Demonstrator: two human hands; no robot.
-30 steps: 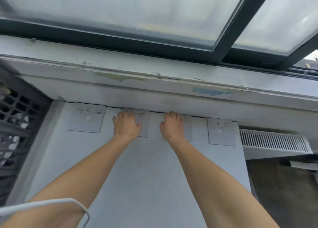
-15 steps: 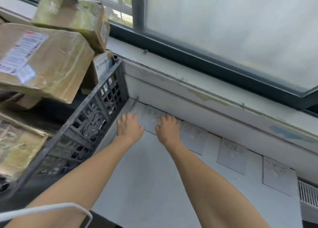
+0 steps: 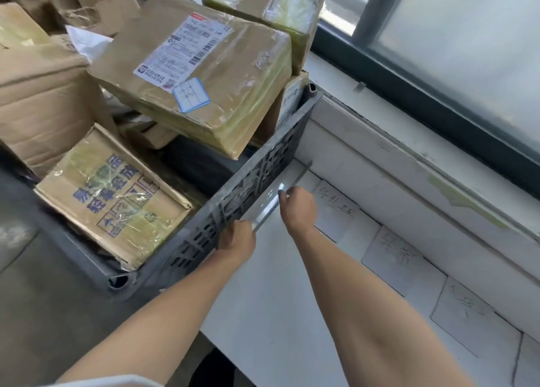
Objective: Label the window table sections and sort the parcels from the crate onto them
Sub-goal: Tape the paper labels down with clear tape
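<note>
1. Fingers of the left hand (image 3: 238,242) curl over a shiny flat strip (image 3: 267,207) beside the crate (image 3: 233,202); the right hand (image 3: 299,208) pinches its far end.
2. Taped brown cardboard parcels (image 3: 201,85) fill the grey lattice crate, far left; one bears a printed shipping label.
3. Handwritten paper labels (image 3: 336,211) line the white table (image 3: 268,299), right.

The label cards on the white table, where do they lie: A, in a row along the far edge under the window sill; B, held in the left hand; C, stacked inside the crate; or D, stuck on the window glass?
A: the handwritten label cards lie flat in a row on the white table, against the wall under the window sill.
</note>
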